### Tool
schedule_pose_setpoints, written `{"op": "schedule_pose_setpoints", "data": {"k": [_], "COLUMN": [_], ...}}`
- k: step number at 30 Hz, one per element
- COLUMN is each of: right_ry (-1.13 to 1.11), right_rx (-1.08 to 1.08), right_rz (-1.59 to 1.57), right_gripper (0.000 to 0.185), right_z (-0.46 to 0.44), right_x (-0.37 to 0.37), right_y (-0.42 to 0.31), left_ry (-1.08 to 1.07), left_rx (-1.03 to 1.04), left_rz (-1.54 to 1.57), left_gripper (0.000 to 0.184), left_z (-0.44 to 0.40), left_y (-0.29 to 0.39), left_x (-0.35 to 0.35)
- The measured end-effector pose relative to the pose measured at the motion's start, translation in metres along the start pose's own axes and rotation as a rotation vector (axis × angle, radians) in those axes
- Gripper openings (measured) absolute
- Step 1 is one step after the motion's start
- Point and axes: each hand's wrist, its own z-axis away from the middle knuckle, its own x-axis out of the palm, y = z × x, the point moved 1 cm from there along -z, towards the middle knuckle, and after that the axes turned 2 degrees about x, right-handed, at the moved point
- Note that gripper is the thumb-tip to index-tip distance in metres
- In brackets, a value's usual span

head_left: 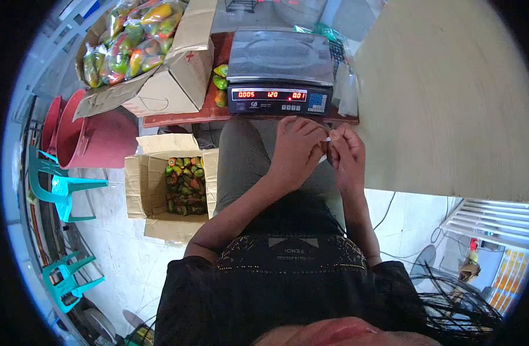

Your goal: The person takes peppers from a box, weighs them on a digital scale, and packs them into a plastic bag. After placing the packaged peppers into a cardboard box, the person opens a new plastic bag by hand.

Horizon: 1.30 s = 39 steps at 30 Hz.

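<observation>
Above my lap, my left hand and my right hand meet with fingertips pinched together. A small white thing shows between them; its kind is hard to make out, and the fingers cover most of it. Just beyond my hands stands a digital scale with red lit numbers, its flat metal pan bare. A few green and orange peppers lie against the scale's left side. Thin clear plastic bags hang at its right.
Bagged peppers fill a cardboard box at the upper left. On the floor, another open box holds loose peppers. Red tubs and teal plastic chairs stand left. A wooden panel borders my right side.
</observation>
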Motion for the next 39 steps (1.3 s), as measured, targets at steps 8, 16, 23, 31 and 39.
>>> {"op": "schedule_pose_setpoints", "data": {"k": [8,16,23,31,39], "right_ry": [-0.058,-0.047,-0.001,-0.134,-0.219], "right_rx": [0.057,-0.022,-0.208,0.293,0.330], "right_rz": [-0.114,0.156,0.285,-0.483,-0.518], "right_gripper": [0.026,0.022,0.018,0.054,0.050], "right_z": [0.000,-0.016,-0.037,-0.010,-0.009], "right_x": [-0.004,-0.009,-0.036,-0.024,-0.026], "right_y": [0.012,0.011,0.031,0.066,0.073], "left_ry": [0.004,-0.032,0.100,0.235,0.267], "left_rx": [-0.006,0.022,-0.184,-0.359,-0.508], "left_rz": [0.025,0.094,0.655,0.899,1.164], "left_gripper": [0.019,0.018,0.020,0.025,0.026], "left_z": [0.005,0.006,0.000,0.001,0.004], "left_y": [-0.008,-0.023,-0.048,-0.052,-0.053], "left_x": [0.007,0.007,0.009,0.016,0.014]}}
